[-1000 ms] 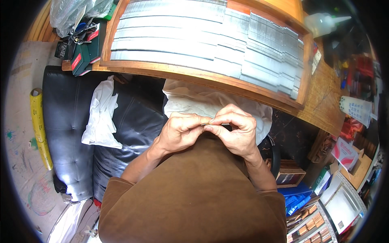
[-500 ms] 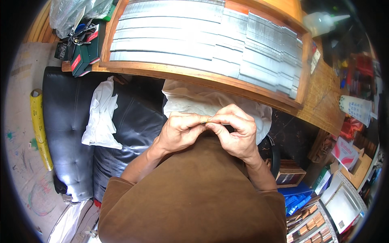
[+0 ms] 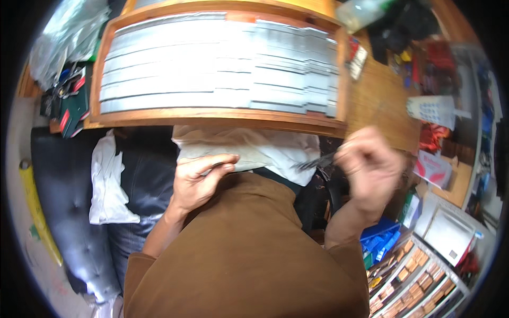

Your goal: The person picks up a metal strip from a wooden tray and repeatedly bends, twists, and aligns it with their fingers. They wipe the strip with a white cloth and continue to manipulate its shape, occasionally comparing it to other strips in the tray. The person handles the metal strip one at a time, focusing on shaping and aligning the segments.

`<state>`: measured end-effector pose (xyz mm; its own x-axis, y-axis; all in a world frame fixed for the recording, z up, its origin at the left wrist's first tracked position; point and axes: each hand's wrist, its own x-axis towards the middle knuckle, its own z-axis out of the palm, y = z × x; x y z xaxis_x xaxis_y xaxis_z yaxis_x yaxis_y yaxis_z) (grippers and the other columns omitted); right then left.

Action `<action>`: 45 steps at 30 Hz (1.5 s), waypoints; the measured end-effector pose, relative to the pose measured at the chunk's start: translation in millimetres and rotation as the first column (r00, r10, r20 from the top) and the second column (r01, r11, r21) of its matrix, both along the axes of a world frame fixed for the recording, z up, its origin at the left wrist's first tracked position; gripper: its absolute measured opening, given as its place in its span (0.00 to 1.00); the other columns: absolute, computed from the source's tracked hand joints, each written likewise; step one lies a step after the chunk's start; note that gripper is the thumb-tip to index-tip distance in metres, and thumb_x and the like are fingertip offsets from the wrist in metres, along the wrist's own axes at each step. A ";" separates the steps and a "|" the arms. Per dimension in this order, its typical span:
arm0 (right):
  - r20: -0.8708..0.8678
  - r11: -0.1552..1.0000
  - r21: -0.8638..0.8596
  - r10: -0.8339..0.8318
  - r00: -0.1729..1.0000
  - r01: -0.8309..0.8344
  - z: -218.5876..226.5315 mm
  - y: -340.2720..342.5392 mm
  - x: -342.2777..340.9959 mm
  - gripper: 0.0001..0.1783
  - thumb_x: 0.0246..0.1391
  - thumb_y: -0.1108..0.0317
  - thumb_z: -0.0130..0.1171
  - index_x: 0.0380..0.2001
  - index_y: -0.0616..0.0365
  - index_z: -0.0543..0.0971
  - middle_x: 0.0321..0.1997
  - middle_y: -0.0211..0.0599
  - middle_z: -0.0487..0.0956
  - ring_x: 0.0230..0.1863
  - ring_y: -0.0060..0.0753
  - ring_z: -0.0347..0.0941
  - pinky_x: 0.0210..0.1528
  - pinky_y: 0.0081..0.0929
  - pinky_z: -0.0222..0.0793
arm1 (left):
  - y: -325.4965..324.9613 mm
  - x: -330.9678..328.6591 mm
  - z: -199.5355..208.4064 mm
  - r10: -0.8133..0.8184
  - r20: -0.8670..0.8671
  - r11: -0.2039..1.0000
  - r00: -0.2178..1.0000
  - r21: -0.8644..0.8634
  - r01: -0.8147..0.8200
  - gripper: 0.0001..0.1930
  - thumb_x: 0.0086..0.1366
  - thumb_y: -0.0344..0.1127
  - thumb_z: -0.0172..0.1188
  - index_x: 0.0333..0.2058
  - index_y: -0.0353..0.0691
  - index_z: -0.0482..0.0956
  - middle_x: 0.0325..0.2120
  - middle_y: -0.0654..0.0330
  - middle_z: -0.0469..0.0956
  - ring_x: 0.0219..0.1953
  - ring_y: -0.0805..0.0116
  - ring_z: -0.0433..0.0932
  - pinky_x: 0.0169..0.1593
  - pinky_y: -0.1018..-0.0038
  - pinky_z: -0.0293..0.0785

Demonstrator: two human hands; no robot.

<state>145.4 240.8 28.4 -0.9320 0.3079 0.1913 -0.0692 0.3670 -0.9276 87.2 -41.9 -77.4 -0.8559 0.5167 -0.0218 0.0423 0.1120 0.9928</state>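
My left hand [image 3: 199,180] is over the lap of my brown garment [image 3: 244,249]. Its thumb and forefinger are pinched together, and whatever is between them is too small to make out. To the right, my right hand [image 3: 371,167] is smeared by motion near the wooden table's front edge. From its fingers a slim dark tool [image 3: 314,162] points left over a white cloth [image 3: 286,148]; blur hides its kind. Beyond both hands lies a shallow wooden tray [image 3: 222,116] filled with overlapping rows of thin silvery strips [image 3: 175,63].
A black padded seat [image 3: 143,191] with a white rag [image 3: 110,185] is at left, beside a yellow roll [image 3: 40,214]. Keys and green boxes [image 3: 74,111] flank the tray. At right are a cup [image 3: 432,109], a squeeze bottle [image 3: 360,13] and a rack of wooden pieces [image 3: 419,281].
My hands, together at a small yellowish thing before, have come apart. The right one has swung right and now has a dark tool in it. The whole view has shifted.
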 end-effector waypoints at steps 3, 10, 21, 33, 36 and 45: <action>0.092 0.960 0.163 -0.246 0.965 0.229 34.9 72.6 -8.3 0.07 0.57 0.73 0.63 0.33 0.68 0.82 0.29 0.35 0.80 0.28 0.21 0.73 0.34 0.18 0.70 | 4.6 -1.6 -8.9 -0.049 0.005 0.998 0.999 0.038 0.048 0.09 0.61 0.18 0.63 0.40 0.29 0.85 0.36 0.49 0.86 0.39 0.64 0.87 0.46 0.73 0.83; 0.189 0.937 -0.050 -0.331 0.924 0.346 29.2 137.6 -3.4 0.10 0.58 0.69 0.66 0.36 0.67 0.83 0.29 0.32 0.80 0.29 0.19 0.75 0.34 0.17 0.71 | 10.9 1.1 -0.4 -0.053 0.208 0.996 0.977 0.087 0.036 0.07 0.64 0.20 0.62 0.41 0.27 0.83 0.36 0.50 0.86 0.38 0.66 0.86 0.46 0.74 0.82; 0.380 0.932 -0.279 0.327 0.865 -0.230 -52.2 -50.5 -11.8 0.03 0.53 0.76 0.68 0.30 0.64 0.86 0.27 0.32 0.82 0.26 0.15 0.74 0.28 0.16 0.67 | 28.1 -7.1 20.7 -0.253 0.573 0.964 0.780 0.221 0.151 0.08 0.66 0.27 0.65 0.42 0.30 0.84 0.33 0.62 0.85 0.35 0.82 0.76 0.38 0.81 0.74; 0.453 0.923 -0.384 0.210 0.866 -0.022 -76.6 -66.1 -5.8 0.11 0.52 0.73 0.71 0.36 0.68 0.83 0.32 0.35 0.82 0.29 0.18 0.78 0.30 0.17 0.75 | 37.7 -3.4 6.3 -0.269 0.665 0.962 0.697 0.224 0.158 0.08 0.67 0.29 0.64 0.41 0.29 0.82 0.35 0.57 0.85 0.37 0.75 0.83 0.39 0.80 0.80; 0.412 0.963 -0.266 0.146 0.900 -0.034 -75.0 -69.4 11.6 0.15 0.49 0.70 0.74 0.36 0.66 0.80 0.33 0.35 0.80 0.29 0.19 0.78 0.30 0.18 0.76 | 38.3 -14.1 12.3 -0.229 0.797 0.973 0.558 0.172 0.154 0.10 0.68 0.31 0.63 0.42 0.29 0.79 0.34 0.53 0.85 0.35 0.67 0.86 0.36 0.77 0.82; 0.182 0.886 -0.335 0.394 0.901 -0.320 -117.5 -96.6 82.0 0.09 0.51 0.82 0.67 0.37 0.67 0.84 0.35 0.41 0.85 0.36 0.31 0.83 0.38 0.23 0.81 | 46.1 -44.2 4.6 -0.224 0.840 0.968 0.494 0.132 0.214 0.13 0.66 0.36 0.67 0.43 0.34 0.80 0.36 0.55 0.86 0.36 0.66 0.86 0.34 0.79 0.81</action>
